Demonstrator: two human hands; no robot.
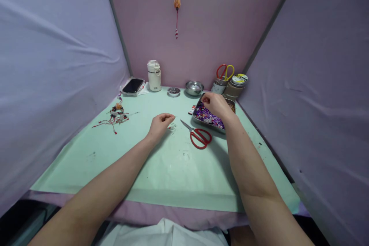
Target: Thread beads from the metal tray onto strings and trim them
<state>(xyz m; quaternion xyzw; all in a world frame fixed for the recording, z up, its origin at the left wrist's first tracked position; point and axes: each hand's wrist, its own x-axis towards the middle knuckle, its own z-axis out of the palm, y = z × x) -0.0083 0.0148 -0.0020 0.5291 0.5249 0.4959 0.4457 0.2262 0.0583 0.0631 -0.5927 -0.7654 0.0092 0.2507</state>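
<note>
My left hand [160, 126] is pinched closed over the middle of the table, with a thin cord [173, 126] with a small red bead hanging by its fingertips. My right hand [215, 104] is above the metal tray [196, 118] of purple, clear and red beads [209, 118]. Its fingers are curled together, and whatever they hold is too small to make out. Between the hands and nearer to me lie red-handled scissors [198, 137], blades slightly apart and pointing up and left.
Beaded cords [117, 115] lie at the left. Along the back stand a phone [133, 85], a white bottle [154, 77], a small tin [173, 92], a metal bowl [194, 88], a jar with scissors [219, 85] and another jar [234, 89]. A beaded string [177, 3] hangs behind.
</note>
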